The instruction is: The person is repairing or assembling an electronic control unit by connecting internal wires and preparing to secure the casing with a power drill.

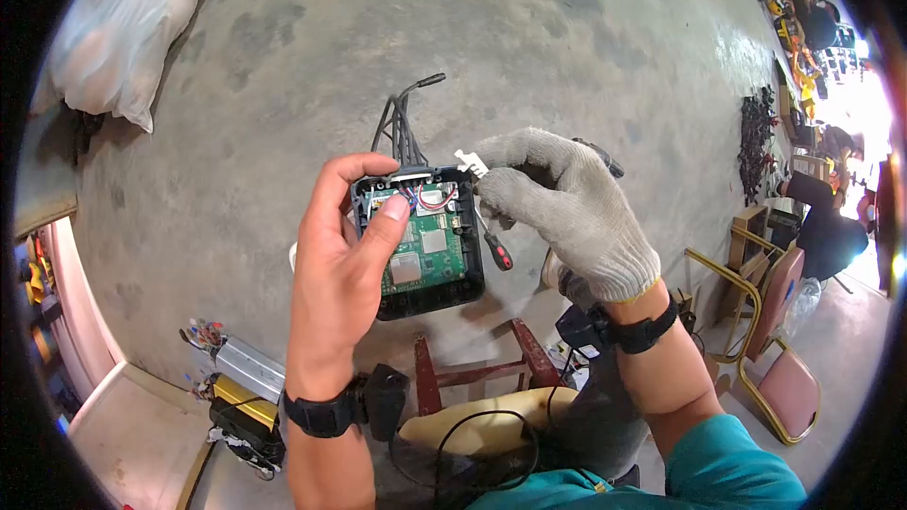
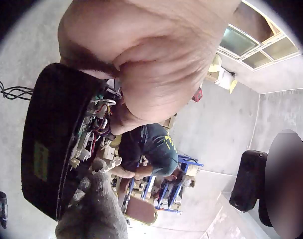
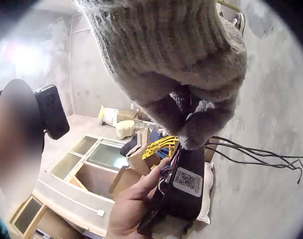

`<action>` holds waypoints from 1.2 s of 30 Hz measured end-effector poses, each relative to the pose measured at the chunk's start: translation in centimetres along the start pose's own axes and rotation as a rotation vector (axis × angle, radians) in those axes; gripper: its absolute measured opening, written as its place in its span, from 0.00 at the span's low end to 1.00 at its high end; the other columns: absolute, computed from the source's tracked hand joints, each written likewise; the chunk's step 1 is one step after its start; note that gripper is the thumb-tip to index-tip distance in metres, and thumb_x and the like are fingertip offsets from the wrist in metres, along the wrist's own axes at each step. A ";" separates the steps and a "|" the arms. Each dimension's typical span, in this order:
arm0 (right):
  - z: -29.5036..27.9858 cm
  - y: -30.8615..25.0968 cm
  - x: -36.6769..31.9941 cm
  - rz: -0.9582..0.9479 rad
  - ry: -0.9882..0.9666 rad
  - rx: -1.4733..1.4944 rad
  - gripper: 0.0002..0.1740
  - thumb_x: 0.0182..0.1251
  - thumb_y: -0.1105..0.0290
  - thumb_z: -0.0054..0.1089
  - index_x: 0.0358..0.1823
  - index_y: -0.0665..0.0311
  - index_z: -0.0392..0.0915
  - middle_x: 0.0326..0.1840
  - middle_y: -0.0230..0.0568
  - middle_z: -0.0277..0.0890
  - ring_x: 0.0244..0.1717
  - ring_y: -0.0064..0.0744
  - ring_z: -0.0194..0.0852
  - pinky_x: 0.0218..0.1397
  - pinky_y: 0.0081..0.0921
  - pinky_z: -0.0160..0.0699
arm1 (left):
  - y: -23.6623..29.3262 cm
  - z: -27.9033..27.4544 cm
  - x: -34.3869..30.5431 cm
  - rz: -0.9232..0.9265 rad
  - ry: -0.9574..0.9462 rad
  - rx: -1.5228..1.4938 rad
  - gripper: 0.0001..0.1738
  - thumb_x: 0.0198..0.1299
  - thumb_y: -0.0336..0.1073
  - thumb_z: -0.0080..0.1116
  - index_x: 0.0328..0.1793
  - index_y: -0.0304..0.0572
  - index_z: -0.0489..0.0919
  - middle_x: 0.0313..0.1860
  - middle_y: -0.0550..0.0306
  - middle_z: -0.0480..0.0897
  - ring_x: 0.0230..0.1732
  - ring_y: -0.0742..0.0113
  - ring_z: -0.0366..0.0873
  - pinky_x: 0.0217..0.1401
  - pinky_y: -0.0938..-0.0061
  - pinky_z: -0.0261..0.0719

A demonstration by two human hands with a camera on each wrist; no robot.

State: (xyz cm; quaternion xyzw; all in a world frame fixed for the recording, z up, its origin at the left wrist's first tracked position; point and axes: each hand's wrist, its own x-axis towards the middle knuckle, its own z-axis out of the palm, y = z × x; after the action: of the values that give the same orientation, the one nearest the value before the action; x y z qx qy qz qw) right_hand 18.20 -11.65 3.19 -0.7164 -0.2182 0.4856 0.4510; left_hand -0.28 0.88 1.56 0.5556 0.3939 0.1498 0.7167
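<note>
My bare left hand (image 1: 345, 255) grips an opened black plastic case (image 1: 430, 304) from its left side, thumb lying over the inside. A green circuit board (image 1: 444, 260) with thin coloured wires sits in the case, and black cables (image 1: 404, 132) come out of its far side. At the case's far right corner, my gloved right hand (image 1: 567, 212) pinches a small white plastic piece (image 1: 470, 163) between thumb and forefinger. Just below the glove shows a screwdriver (image 1: 498, 252) with a red and black handle, its shaft running up to the gloved fingers. A QR label (image 3: 187, 182) marks the case's outer side.
Below the case stands a dark red stool frame (image 1: 472, 375). A silver and yellow device (image 1: 248, 378) with wires lies at the lower left. A white plastic bag (image 1: 128, 33) rests at upper left, and a pink chair (image 1: 782, 382) stands on the right.
</note>
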 end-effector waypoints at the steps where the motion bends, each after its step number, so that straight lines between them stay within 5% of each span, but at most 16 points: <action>1: 0.1 0.0 0.0 -0.003 0.018 -0.011 0.17 0.75 0.67 0.69 0.56 0.72 0.88 0.39 0.37 0.87 0.39 0.21 0.83 0.44 0.23 0.82 | -0.1 0.1 0.0 0.002 -0.002 0.002 0.15 0.76 0.31 0.63 0.65 0.38 0.78 0.51 0.63 0.83 0.50 0.78 0.77 0.54 0.78 0.78; 6: 0.2 1.1 0.2 -0.141 0.080 -0.108 0.12 0.71 0.71 0.70 0.53 0.66 0.89 0.43 0.41 0.88 0.44 0.27 0.86 0.47 0.27 0.83 | -0.3 0.4 0.3 0.026 -0.055 -0.026 0.16 0.77 0.28 0.62 0.68 0.37 0.78 0.54 0.61 0.85 0.53 0.76 0.80 0.59 0.78 0.79; 8: 0.4 0.9 0.2 -0.389 0.144 -0.370 0.11 0.68 0.74 0.70 0.50 0.61 0.89 0.45 0.42 0.86 0.44 0.35 0.86 0.48 0.31 0.84 | -0.4 0.6 0.2 0.032 -0.052 0.003 0.18 0.76 0.29 0.62 0.69 0.38 0.78 0.55 0.60 0.84 0.54 0.75 0.80 0.61 0.77 0.79; 11: 1.0 1.3 0.4 -0.438 0.155 -0.371 0.13 0.65 0.77 0.74 0.50 0.63 0.90 0.45 0.36 0.82 0.41 0.26 0.81 0.44 0.25 0.79 | -0.5 0.8 0.4 0.056 -0.071 -0.002 0.19 0.77 0.27 0.62 0.71 0.36 0.77 0.55 0.58 0.86 0.55 0.75 0.81 0.61 0.77 0.79; 15: 1.3 1.4 0.5 -0.442 0.164 -0.338 0.13 0.63 0.78 0.74 0.50 0.63 0.91 0.44 0.37 0.82 0.40 0.26 0.80 0.43 0.25 0.78 | -0.4 1.1 0.4 0.042 -0.053 -0.002 0.26 0.76 0.25 0.61 0.78 0.37 0.72 0.55 0.56 0.83 0.54 0.73 0.80 0.61 0.75 0.79; 17: 1.4 1.1 0.4 -0.430 0.149 -0.370 0.11 0.64 0.77 0.73 0.48 0.61 0.89 0.44 0.42 0.83 0.42 0.40 0.85 0.45 0.34 0.83 | -0.7 1.3 0.4 0.033 -0.037 -0.001 0.29 0.75 0.25 0.61 0.80 0.36 0.70 0.55 0.55 0.82 0.53 0.73 0.80 0.61 0.75 0.79; 23: 1.9 1.9 0.7 -0.485 0.121 -0.383 0.11 0.62 0.77 0.73 0.47 0.62 0.88 0.41 0.45 0.82 0.42 0.47 0.85 0.46 0.38 0.83 | -1.4 1.3 0.4 0.044 0.016 0.005 0.33 0.74 0.27 0.63 0.82 0.31 0.65 0.56 0.54 0.81 0.55 0.72 0.79 0.61 0.74 0.80; 24: 2.0 1.9 0.8 -0.485 0.118 -0.381 0.11 0.62 0.77 0.73 0.47 0.62 0.88 0.41 0.45 0.82 0.42 0.47 0.85 0.46 0.38 0.83 | -1.4 1.3 0.4 0.041 0.013 0.021 0.32 0.74 0.28 0.64 0.80 0.31 0.67 0.54 0.54 0.81 0.54 0.72 0.79 0.61 0.74 0.80; 26: 2.1 2.0 0.8 -0.481 0.115 -0.395 0.12 0.62 0.78 0.76 0.47 0.65 0.90 0.38 0.36 0.78 0.33 0.26 0.79 0.37 0.27 0.76 | -1.4 1.2 0.4 0.036 0.012 0.038 0.31 0.73 0.29 0.65 0.79 0.30 0.68 0.53 0.54 0.81 0.53 0.72 0.79 0.60 0.74 0.80; 36: 2.4 2.6 0.9 -0.558 0.151 -0.557 0.11 0.60 0.76 0.77 0.45 0.65 0.89 0.40 0.39 0.81 0.35 0.33 0.82 0.39 0.28 0.80 | -1.3 1.5 0.3 0.037 0.030 0.154 0.17 0.75 0.31 0.64 0.64 0.32 0.77 0.45 0.56 0.84 0.45 0.73 0.79 0.52 0.74 0.81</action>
State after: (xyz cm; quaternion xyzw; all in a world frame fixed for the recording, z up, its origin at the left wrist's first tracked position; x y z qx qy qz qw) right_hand 16.12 -11.24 0.25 -0.7581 -0.4939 0.2127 0.3688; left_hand 0.71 -0.38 0.34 0.6140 0.4044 0.1406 0.6631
